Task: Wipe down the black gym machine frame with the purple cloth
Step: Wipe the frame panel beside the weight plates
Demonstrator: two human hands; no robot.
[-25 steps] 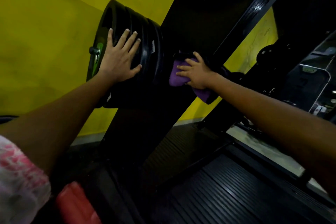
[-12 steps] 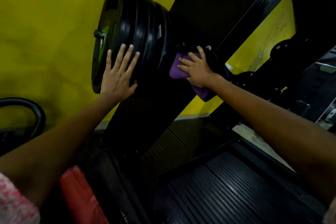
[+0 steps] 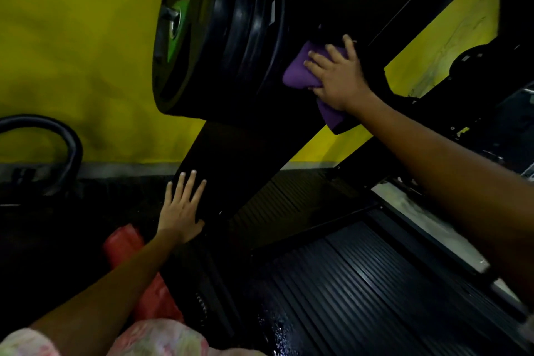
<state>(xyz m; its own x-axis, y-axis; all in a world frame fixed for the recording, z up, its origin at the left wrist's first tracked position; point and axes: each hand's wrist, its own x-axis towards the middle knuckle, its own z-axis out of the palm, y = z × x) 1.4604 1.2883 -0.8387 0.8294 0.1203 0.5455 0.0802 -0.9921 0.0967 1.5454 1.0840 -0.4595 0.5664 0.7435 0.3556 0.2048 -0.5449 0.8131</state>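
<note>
The black gym machine frame (image 3: pixel 231 170) slants up from the floor toward the upper right. My right hand (image 3: pixel 338 72) presses the purple cloth (image 3: pixel 297 72) against the frame just right of the stacked black weight plates (image 3: pixel 231 37); its fingers lie spread over the cloth, and a tail of cloth hangs below the wrist. My left hand (image 3: pixel 182 205) rests flat with straight fingers on the lower part of the slanted beam, holding nothing.
A yellow wall (image 3: pixel 72 52) stands behind the machine. A ribbed black footplate (image 3: pixel 361 283) fills the lower right. A red object (image 3: pixel 138 269) lies under my left forearm. A black curved tube (image 3: pixel 69 147) sits at the left by the wall.
My left hand has come off the weight plates and dropped down onto the lower frame beam. My right hand stays on the purple cloth at the same spot beside the plates.
</note>
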